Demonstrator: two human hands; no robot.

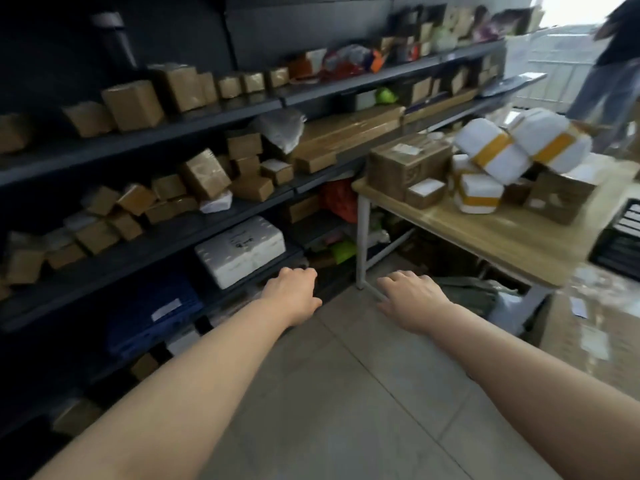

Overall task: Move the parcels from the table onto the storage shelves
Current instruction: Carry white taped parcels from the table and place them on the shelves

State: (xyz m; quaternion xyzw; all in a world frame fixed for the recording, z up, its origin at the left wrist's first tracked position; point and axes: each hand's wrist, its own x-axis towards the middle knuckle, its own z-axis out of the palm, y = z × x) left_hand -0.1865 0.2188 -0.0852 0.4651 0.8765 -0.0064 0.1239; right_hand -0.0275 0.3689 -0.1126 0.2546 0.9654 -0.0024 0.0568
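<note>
Head view: left hand and right hand reach forward over the floor, both empty, fingers loose. The parcels lie heaped on the table at two o'clock, with the shelves at ten. The white parcels lean together, so pulling one could topple the heap.

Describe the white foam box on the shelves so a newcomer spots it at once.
On the dark shelving at left, go down to the low shelf nearest the wooden table. The white foam box sits there, beyond the left hand. Unlike the small brown cartons above, it is large, white and chunky.
</note>
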